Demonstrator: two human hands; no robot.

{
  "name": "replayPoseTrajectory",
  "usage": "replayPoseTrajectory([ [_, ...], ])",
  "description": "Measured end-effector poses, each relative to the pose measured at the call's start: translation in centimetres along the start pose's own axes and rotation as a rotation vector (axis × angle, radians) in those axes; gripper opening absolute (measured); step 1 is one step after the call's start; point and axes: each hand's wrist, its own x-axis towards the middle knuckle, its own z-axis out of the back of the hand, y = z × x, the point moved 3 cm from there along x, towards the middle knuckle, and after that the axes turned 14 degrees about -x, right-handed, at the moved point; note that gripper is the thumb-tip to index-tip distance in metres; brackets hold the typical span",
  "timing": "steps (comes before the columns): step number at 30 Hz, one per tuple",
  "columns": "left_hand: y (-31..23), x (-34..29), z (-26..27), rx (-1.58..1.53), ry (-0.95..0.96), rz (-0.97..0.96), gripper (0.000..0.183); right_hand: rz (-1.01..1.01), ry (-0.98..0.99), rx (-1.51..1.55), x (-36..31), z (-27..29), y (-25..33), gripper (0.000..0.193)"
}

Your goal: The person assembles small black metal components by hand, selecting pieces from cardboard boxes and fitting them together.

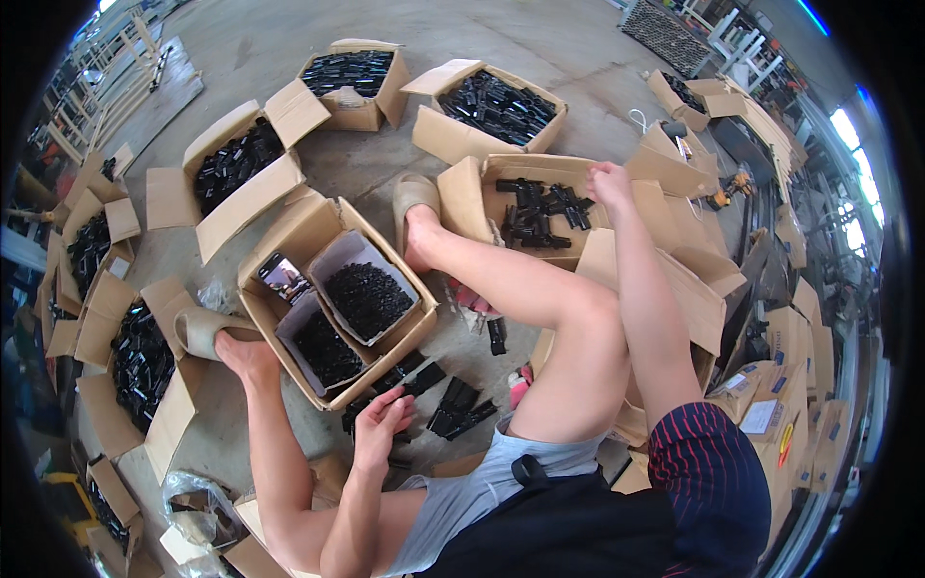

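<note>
My left hand (382, 424) is low over the floor, its fingers curled toward the thumb. Whatever it may pinch is too small to make out. Just beyond it lie loose black plastic parts (457, 408), close to a carton (252, 289). Inside that carton are two pale bins of small black pieces (368, 299) and a phone (285, 279) with its screen lit. Out to the right, my right hand (609, 183) is closed at the right end of an open carton (540, 166) with several black assemblies (545, 208) in it. Anything inside that fist is hidden.
Open cartons of black parts ring me, such as the far carton (424, 135) and the left carton (101, 400). Sandals (204, 332) are on my feet. A cordless drill (729, 188) lies at the right, above flattened cardboard (771, 424). Pink-and-white gloves (470, 297) lie between my legs.
</note>
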Motion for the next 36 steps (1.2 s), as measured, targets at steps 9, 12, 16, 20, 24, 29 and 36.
replayPoseTrajectory([
  [9, 0.2, 0.0, 2.0, 0.024, -0.125, -0.068, 0.033, 0.061, 0.011, -0.03, -19.2, 11.7, -8.9, 0.031],
  [12, 2.4, 2.4, 2.2, 0.485, -0.058, -0.182, 0.028, -0.006, -0.277, -0.012, -24.0, 13.3, -11.6, 0.033],
  [16, 3.1, 1.9, -0.1, 1.219, -0.052, -0.301, 0.021, 0.154, -0.405, 0.617, -28.2, 8.6, -5.7, 0.03],
  [20, 2.6, -0.6, 1.9, 1.313, -0.238, -0.355, 0.015, 0.414, 0.15, 0.469, -32.4, -2.5, 2.6, 0.029],
  [24, -1.3, -1.8, 2.7, 1.049, -0.43, -0.462, 0.012, 0.326, 0.514, 0.582, -34.0, -8.9, 4.7, 0.033],
  [29, 1.0, -6.0, 7.6, 1.262, -0.654, -0.103, 0.022, 0.104, 0.758, 0.511, -35.1, -15.4, -0.5, 0.04],
  [36, 2.0, -5.6, 5.3, 1.363, -0.724, -0.265, 0.04, 0.12, 0.913, 0.336, -37.5, -17.9, -4.3, 0.038],
])
